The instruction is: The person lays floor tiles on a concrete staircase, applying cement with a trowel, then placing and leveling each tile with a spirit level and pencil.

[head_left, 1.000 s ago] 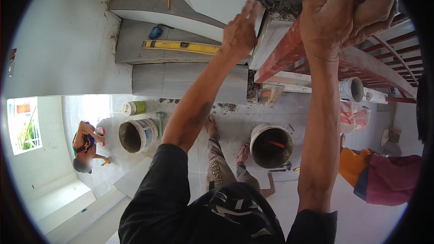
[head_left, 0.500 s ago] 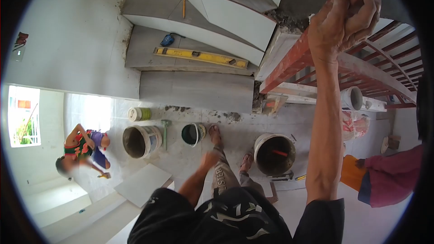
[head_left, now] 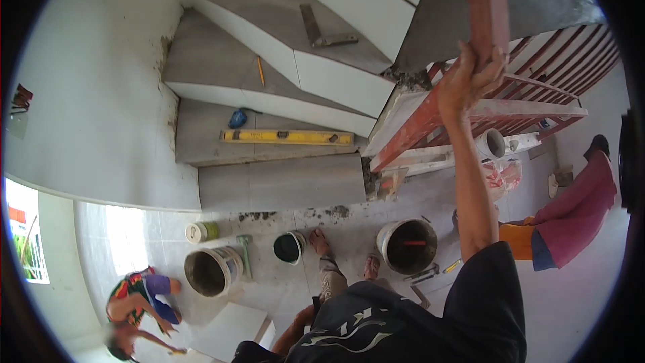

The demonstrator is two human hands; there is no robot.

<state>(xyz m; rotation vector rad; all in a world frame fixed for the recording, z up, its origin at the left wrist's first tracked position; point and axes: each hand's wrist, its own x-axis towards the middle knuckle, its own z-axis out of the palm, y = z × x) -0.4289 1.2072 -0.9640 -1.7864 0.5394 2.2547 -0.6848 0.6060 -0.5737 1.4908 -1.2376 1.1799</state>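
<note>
Stretched out ahead of me, my right hand (head_left: 468,84) has its fingers wrapped round the end of a red-brown handrail (head_left: 488,10) at the top right. Just beneath that hand runs the red metal stair railing (head_left: 410,131). My left forearm (head_left: 292,329) is bent low by my shirt, and its hand is hidden. On the stair steps to the left of my right hand lie a yellow spirit level (head_left: 289,137), a small blue object (head_left: 237,118), a yellow pencil (head_left: 261,71) and a metal square (head_left: 312,25).
Buckets stand on the floor, including a large one (head_left: 407,247), a small dark one (head_left: 289,247) and a mortar-stained one (head_left: 213,271). A green-handled tool (head_left: 245,255) lies between. One person (head_left: 144,302) crouches at lower left; another in maroon (head_left: 581,202) is at right.
My view has tilted up the stairs, so the steps and floor sit lower. My right hand now grips the handrail lower in view. My left hand has gone out of sight beside my body.
</note>
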